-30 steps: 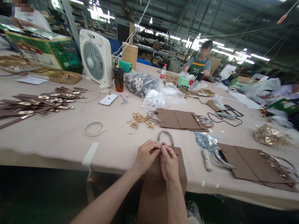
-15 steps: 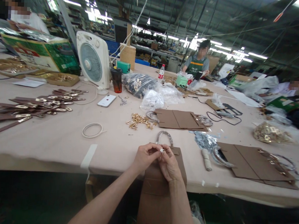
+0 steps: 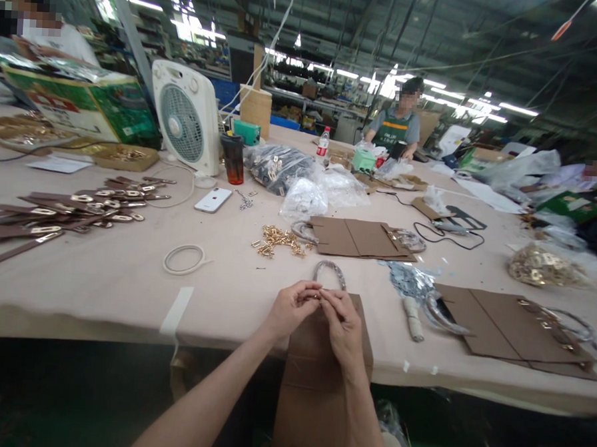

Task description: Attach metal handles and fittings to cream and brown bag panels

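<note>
Both hands meet above a brown bag panel [image 3: 315, 384], which hangs over the table's front edge. Its plastic-wrapped handle [image 3: 330, 273] stands up just beyond my fingers. My left hand [image 3: 293, 308] is closed in a pinch, with a tiny gold-coloured metal piece [image 3: 317, 296] showing at its fingertips. Against those fingertips presses my right hand [image 3: 342, 320], also pinched; whatever it holds is hidden. A heap of small gold-coloured fittings [image 3: 277, 241] lies beyond my hands, slightly left. Another brown bag panel [image 3: 355, 238] with wrapped handles lies behind the handle.
Brown straps with metal ends [image 3: 69, 208] are piled at left. A phone [image 3: 213, 200], a fan [image 3: 184, 117] and a white ring-shaped coil [image 3: 184, 260] are on the table. At right lie stacked bag panels [image 3: 508, 324] and a small roll [image 3: 413, 319]. A co-worker [image 3: 398, 122] is across the table.
The small white bit between my fingertips no longer shows; a gold glint does. My right hand has turned slightly, its fingers now straighter against the left ones. The co-worker's arms have shifted.
</note>
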